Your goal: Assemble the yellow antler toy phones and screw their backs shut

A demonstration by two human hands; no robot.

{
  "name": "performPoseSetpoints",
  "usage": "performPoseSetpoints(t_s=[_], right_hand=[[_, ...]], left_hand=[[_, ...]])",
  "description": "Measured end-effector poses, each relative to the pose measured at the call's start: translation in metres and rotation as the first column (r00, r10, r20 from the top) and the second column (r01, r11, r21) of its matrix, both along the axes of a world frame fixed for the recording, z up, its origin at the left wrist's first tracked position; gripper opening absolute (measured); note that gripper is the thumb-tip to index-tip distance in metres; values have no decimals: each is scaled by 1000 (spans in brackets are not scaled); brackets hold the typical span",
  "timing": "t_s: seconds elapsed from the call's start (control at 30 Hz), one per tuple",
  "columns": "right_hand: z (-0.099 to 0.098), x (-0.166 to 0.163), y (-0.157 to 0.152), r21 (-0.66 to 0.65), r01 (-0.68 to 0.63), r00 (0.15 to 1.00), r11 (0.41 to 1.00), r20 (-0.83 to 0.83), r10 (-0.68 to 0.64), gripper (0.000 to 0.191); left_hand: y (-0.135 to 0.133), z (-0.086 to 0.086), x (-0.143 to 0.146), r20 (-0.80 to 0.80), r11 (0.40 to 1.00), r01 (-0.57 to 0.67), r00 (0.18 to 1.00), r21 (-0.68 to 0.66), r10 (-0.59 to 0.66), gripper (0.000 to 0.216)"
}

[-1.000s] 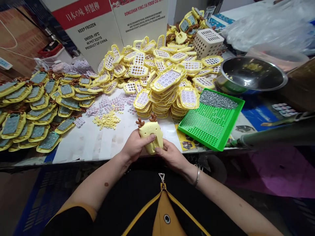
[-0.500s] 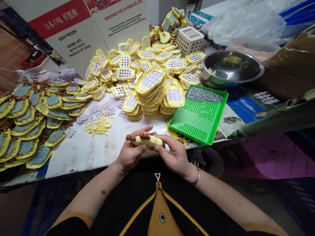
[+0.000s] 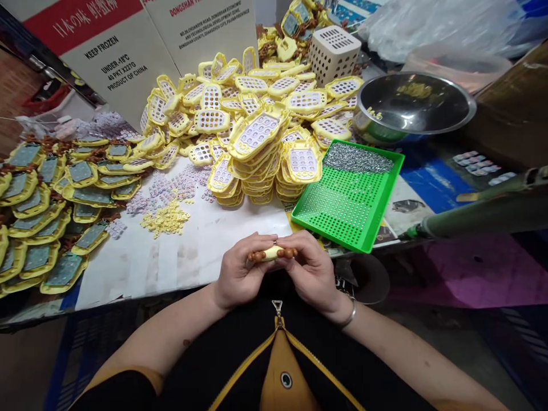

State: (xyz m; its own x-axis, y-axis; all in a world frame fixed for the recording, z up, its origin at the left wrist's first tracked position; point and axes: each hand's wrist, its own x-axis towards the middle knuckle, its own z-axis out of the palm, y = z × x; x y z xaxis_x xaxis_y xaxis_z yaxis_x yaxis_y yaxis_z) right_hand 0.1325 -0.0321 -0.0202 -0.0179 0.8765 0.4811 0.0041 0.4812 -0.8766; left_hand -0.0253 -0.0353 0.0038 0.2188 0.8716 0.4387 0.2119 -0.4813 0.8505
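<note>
Between both hands, close to my body at the table's front edge, is a pale yellow plastic toy shell with brown knobbed ends, seen end-on. My left hand is closed on its left side, and my right hand grips the right side. Most of the shell is hidden by the fingers. Just beyond stand stacked yellow shell halves with white button grids. A pile of small yellow pieces lies to the left, beside scattered pale lilac button pieces.
A green perforated tray holds many small metal screws. Behind it stand a steel bowl and a beige perforated box. Yellow shells with grey boards cover the left side. A carton stands behind.
The toy shell has been turned from lying lengthwise to end-on, its brown knobs now towards me. Both hands have drawn closer together around it. The camera view has shifted slightly.
</note>
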Motion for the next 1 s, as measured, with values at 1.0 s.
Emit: performPoseSetpoints(t_s=[1.0], right_hand=[[-12,9,6,129,27,903,991,421,-80,7]], left_hand=[[10,-7,-10,-527,974,31,844,226,96,20]])
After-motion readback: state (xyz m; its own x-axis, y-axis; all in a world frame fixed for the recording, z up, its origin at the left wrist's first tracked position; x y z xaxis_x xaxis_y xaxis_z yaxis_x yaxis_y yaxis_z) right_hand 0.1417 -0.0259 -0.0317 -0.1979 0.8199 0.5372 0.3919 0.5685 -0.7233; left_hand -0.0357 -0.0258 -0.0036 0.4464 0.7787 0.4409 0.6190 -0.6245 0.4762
